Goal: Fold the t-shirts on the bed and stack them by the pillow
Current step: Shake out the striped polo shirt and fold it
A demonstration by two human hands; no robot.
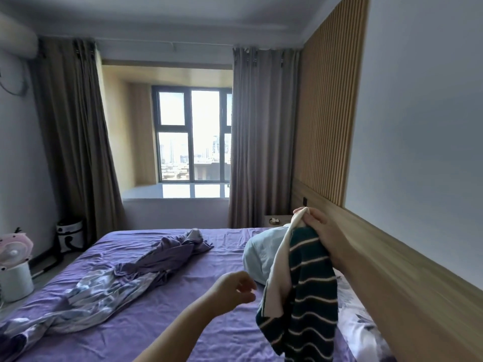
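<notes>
No writing is legible. The right hand (317,226) pinches a dark green, cream-striped t-shirt (305,291) aloft — it hangs before a pale blue pillow (258,250). The left hand (235,288) hovers beside it, fingers loosely curled, holding nothing. Left of both hands, a rumpled quilt (125,273) sprawls across the purple bed (162,317).

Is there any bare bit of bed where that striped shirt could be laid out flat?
Yes: the purple sheet is bare between the crumpled quilt and the striped shirt hanging from the right hand, under the left hand. It is crowded near the blue pillow by the headboard.
</notes>
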